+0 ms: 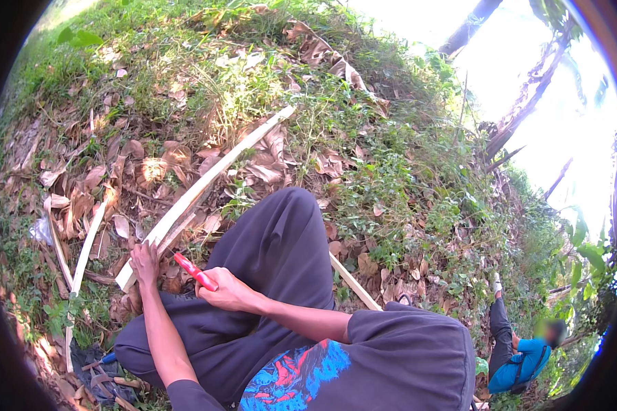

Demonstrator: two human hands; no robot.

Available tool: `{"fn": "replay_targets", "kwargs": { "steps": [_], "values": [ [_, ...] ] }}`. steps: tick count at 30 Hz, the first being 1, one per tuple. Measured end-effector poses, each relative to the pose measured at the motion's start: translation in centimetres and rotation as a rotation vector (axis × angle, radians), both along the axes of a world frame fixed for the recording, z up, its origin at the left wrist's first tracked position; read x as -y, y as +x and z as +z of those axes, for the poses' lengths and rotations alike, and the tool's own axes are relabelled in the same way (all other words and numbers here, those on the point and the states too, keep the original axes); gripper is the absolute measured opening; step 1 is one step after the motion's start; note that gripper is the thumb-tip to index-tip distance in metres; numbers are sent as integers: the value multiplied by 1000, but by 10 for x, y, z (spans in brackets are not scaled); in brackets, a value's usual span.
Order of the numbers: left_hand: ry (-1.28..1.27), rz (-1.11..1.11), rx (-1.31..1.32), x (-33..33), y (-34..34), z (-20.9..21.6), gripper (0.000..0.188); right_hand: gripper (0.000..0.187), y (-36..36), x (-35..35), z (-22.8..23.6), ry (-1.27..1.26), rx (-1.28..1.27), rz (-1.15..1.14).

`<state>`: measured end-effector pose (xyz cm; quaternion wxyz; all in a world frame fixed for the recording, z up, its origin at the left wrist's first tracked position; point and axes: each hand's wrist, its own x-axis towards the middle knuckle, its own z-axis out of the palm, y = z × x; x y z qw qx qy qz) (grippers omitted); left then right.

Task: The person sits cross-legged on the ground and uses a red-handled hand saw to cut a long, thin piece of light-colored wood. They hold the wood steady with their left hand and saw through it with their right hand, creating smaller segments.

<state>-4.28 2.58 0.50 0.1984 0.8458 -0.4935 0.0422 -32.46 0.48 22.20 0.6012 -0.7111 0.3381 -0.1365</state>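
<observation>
Pale strip (216,166) gripped by left hand (144,264), red tool (195,270) clasped by right hand (232,291), dry leaves (267,156) scattered around, bent knee (291,212) raised alongside

One strip (209,179) over leaf litter (264,171) before the legs (274,240), other strips (87,251) left, co-worker (521,364) far right

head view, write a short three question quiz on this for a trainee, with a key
1. Which hand holds the red tool?
2. True or false: the left hand touches the long pale strip.
3. What colour is the top on the other person?
a) yellow
b) blue
c) white

Key: 1. the right hand; 2. true; 3. b
</observation>
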Motion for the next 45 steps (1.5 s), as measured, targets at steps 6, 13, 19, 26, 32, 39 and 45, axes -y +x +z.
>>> {"fn": "replay_targets", "kwargs": {
  "steps": [6,13,19,26,32,39,45],
  "values": [
    [26,28,-29,-3,4,2,33,18,2,-2,3,27,15,12],
    [0,20,-57,-4,-1,10,32,18,2,-2,1,42,20,-5],
    [-8,21,4,-3,-5,4,32,18,3,0,5,44,11,2],
    [-10,14,-53,-4,-2,3,30,19,2,-2,16,28,-36,-3],
    [-6,25,-75,-4,-2,6,29,19,0,-1,15,33,29,-15],
    [-6,3,-96,-3,-6,14,30,18,2,-3,5,21,37,-38],
    [4,26,-62,-2,-4,10,30,18,2,1,5,-2,35,1]
  ]
}}
